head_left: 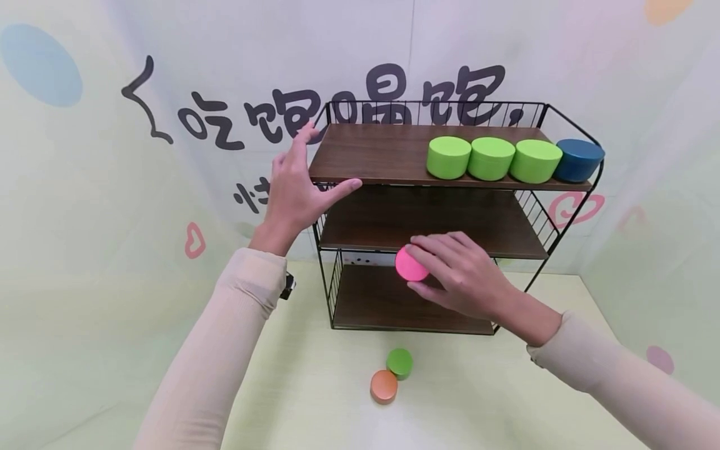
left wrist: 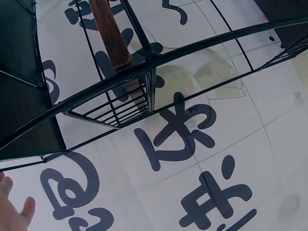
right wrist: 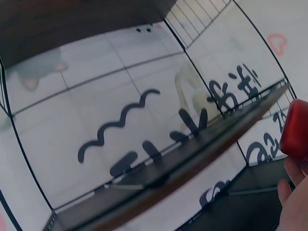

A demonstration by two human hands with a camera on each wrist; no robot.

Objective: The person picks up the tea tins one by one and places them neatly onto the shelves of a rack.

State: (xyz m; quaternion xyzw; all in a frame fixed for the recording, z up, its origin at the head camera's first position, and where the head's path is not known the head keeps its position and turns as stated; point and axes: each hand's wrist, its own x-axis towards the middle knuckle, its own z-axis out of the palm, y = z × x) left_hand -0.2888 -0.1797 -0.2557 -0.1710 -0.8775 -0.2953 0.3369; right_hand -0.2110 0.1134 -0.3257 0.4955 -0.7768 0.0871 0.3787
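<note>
My right hand pinches a bright pink round tin between thumb and fingers, in front of the middle board of a three-tier rack. In the right wrist view the same tin looks red, at the right edge above the fingertips. My left hand has its fingers spread at the rack's upper left corner, the thumb over the front edge of the top board. Contact with the rack cannot be made out. Only a few left fingertips show in the left wrist view.
Three light green tins and a dark blue tin line the right part of the top board. Below the rack, a green tin and an orange tin touch on the pale table. Black wire frames the rack.
</note>
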